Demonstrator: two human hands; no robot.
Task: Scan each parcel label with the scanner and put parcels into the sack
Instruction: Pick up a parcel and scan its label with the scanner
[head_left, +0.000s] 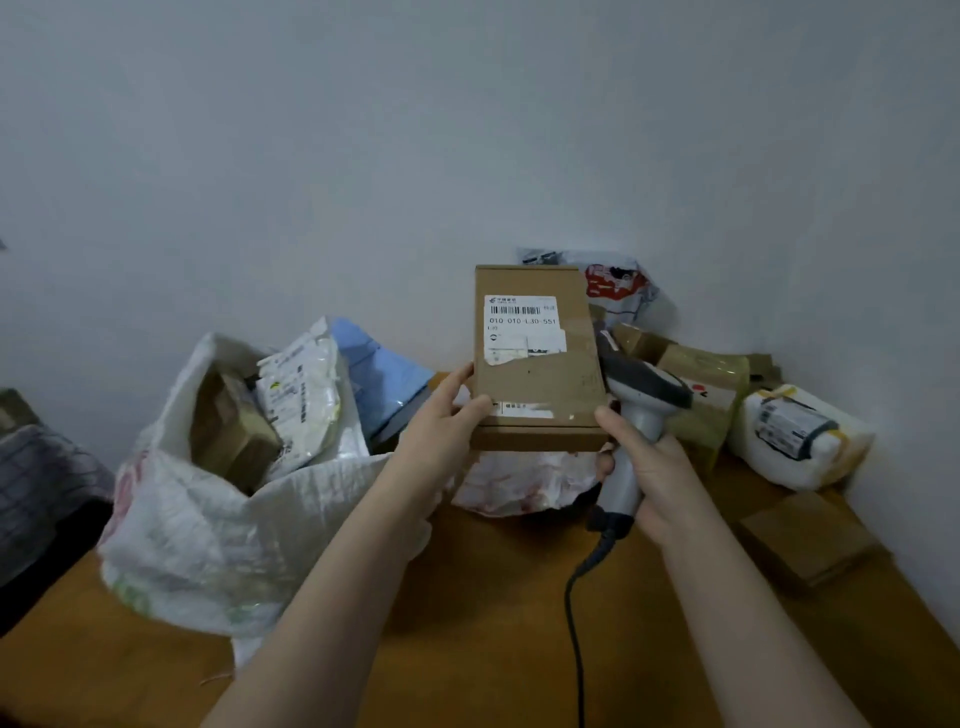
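Note:
A flat brown cardboard parcel (540, 384) with a white barcode label (522, 325) is held up above the wooden table (493, 597), label facing me. My left hand (441, 431) grips its lower left corner, thumb on top. My right hand (649, 467) holds the grey corded scanner (636, 415) by its handle, and its thumb touches the parcel's lower right corner. The scanner's head sits just right of the parcel. A white woven sack (208, 519) stands open at the left with several parcels inside.
More parcels lie at the right: brown boxes (701, 384), a white wrapped bundle (800, 436), a flat brown box (810, 540) and a white mailer (524, 483) under the held parcel. The wall stands close behind. The scanner cable (574, 623) runs towards me.

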